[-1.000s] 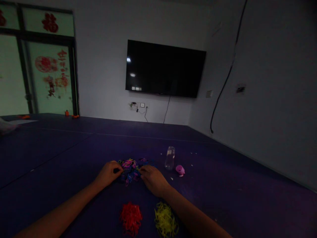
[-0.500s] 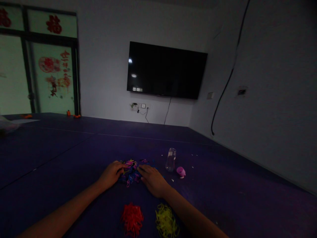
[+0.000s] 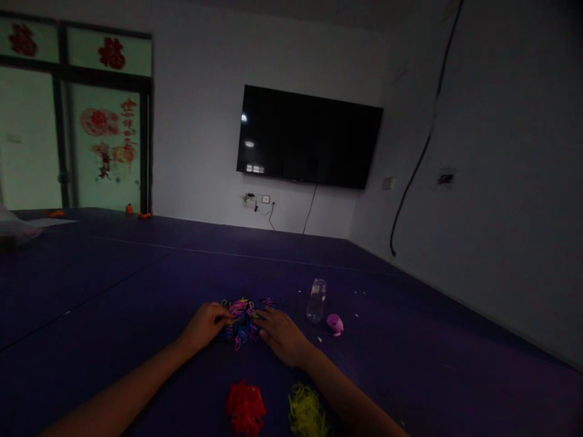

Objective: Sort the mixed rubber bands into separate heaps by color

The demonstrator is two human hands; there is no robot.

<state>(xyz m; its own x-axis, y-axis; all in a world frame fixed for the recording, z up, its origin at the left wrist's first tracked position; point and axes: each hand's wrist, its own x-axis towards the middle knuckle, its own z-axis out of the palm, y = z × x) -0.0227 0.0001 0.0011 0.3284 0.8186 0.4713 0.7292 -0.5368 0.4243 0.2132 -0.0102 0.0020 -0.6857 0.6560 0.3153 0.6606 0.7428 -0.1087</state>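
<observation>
A pile of mixed bands (image 3: 241,325), blue, pink, black and yellow, lies on the dark purple surface (image 3: 173,291). My left hand (image 3: 206,325) touches the pile's left side with its fingertips pressed together; what they pinch, if anything, is too small to name. On the right side my right hand (image 3: 283,335) rests with its fingers spread over the edge of the pile. Nearer to me lie a heap of red bands (image 3: 246,408) and a heap of yellow-green bands (image 3: 307,411), the latter beside my right forearm.
Right of my right hand stand a clear bottle (image 3: 316,301) and a pink cup-like piece (image 3: 335,323), with small white scraps around. Orange items (image 3: 144,215) and a clear plastic bag (image 3: 16,226) lie far left.
The whole view has shifted slightly, so the scene sits lower in the picture. My left fingers have drawn closer together at the pile; my right hand remains at its right side.
</observation>
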